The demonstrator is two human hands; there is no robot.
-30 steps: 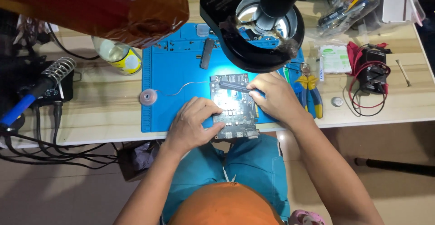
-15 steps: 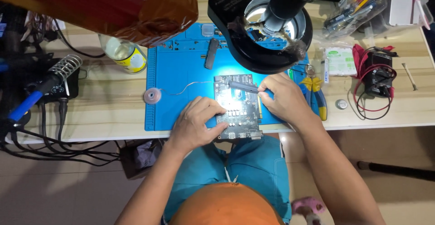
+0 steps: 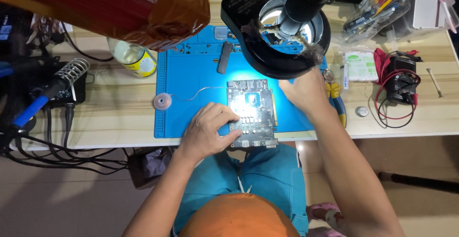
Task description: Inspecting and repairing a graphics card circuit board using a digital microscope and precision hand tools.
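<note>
Overhead view of a person seated at a workbench. A dark rectangular circuit board (image 3: 252, 113) lay on a blue silicone work mat (image 3: 191, 84), long axis running away from the person toward the back of the bench, near end w/ metal connectors hanging just over the mat's front edge. A square chip sat near the board's centre, lit bright.

The left hand (image 3: 209, 131) rested on the board's left edge, fingers curled and pressing down on it, holding it steady. The right hand (image 3: 306, 91) was raised just right of the board, under the rim of the lamp, fingers loosely bent; couldn't tell whether it held anything.

The surface was a pale wooden bench (image 3: 114, 117) over a tiled floor. A black ring-light magnifier (image 3: 277, 31) hung above the mat's far side and blocked the view of part of the mat. An orange-red plastic bag (image 3: 110, 7) close to the camera covered the top left of the scene.

Around: a small solder wire spool (image 3: 162, 102) on the mat's left edge w/ a strand trailing toward the board, a bottle w/ yellow label (image 3: 134, 58), a soldering iron in its coil stand (image 3: 52, 86) at far left, yellow-handled pliers (image 3: 334, 98) partly behind the right forearm, a black meter w/ red leads (image 3: 399, 79), and a coin cell (image 3: 362, 111)
</note>
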